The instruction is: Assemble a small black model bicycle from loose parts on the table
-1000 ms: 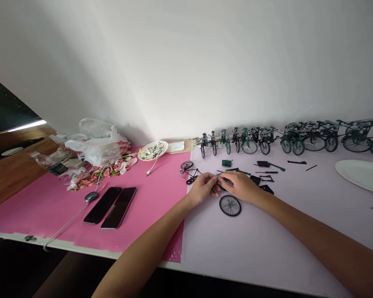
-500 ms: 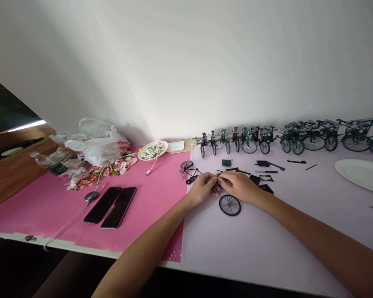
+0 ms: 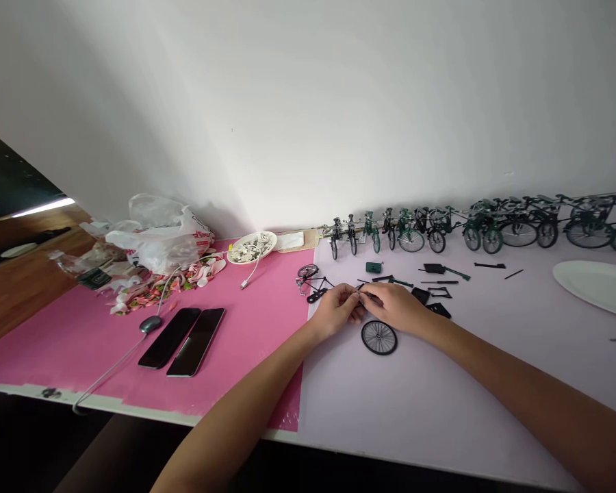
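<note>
My left hand [image 3: 335, 308] and my right hand [image 3: 394, 303] meet over the pale part of the table, fingertips pinched together. Between them is a small dark part, mostly covered by the fingers, so its kind is hidden. Just in front of the hands a black spoked toy bicycle wheel [image 3: 379, 337] lies flat. To the left of my left hand lies a partly built miniature bicycle [image 3: 315, 284]. Beyond my right hand are loose dark pieces, among them a green block [image 3: 374, 267], a black plate [image 3: 438, 310] and a thin screwdriver-like rod [image 3: 440, 282].
Finished miniature bicycles [image 3: 518, 222] stand in a row along the wall. A white oval plate [image 3: 598, 287] is at right. On the pink side are two phones [image 3: 196, 342], a cabled mouse-like device [image 3: 150, 324], a plate of small bits [image 3: 251, 248] and plastic bags [image 3: 164, 236].
The fingers have shifted only slightly around the small dark part. Both hands stay in the same place, and the pieces on the table lie as before.
</note>
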Tool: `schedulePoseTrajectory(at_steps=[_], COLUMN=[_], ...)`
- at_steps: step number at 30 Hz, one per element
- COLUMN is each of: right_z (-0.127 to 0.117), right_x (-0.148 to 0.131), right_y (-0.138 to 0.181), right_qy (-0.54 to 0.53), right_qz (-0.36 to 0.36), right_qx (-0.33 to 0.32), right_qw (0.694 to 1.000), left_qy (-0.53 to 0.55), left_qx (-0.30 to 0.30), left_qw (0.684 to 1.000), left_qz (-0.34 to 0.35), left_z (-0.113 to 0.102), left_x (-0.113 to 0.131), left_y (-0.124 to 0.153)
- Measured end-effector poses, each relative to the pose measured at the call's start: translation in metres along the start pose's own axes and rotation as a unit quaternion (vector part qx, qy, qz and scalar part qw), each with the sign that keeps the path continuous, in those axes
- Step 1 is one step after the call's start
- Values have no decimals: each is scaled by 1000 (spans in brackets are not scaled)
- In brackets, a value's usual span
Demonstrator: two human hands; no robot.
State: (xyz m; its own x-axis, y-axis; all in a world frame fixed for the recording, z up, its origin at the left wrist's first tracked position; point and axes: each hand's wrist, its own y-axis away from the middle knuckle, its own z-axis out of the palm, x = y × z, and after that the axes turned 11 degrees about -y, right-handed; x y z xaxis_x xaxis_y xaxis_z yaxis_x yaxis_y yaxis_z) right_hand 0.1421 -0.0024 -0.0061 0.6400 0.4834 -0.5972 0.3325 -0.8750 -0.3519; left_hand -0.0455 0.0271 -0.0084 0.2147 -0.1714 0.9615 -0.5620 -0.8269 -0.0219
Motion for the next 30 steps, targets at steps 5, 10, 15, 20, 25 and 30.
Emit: schedulePoseTrajectory(at_steps=[5, 10, 15, 20, 25, 30], right_z=[0, 1, 2, 2, 1, 2], right_x=[-1, 0, 1, 1, 2, 3], right_y=[0, 1, 1, 1, 0, 0], right_qy=[1, 8, 14, 17, 16, 19], right_qz=[5, 7, 8, 5, 7, 13], right_qx=[-7, -7, -7, -8, -15, -18], right_qw=[1000, 1000, 1000, 1000, 1000, 1000], left_qy=[-5, -4, 0, 0, -1, -2], left_qx=[1, 1, -1, -1, -2, -2], left_qw=[1000, 1000, 1000, 1000, 1000, 1000], left_qz=[-2, -6, -6, -10, -8, -5], left_z=[0, 0, 0, 0, 0, 0], left_x=[1, 1, 1, 2, 1, 1], left_y=[0, 0, 0, 0, 0, 0])
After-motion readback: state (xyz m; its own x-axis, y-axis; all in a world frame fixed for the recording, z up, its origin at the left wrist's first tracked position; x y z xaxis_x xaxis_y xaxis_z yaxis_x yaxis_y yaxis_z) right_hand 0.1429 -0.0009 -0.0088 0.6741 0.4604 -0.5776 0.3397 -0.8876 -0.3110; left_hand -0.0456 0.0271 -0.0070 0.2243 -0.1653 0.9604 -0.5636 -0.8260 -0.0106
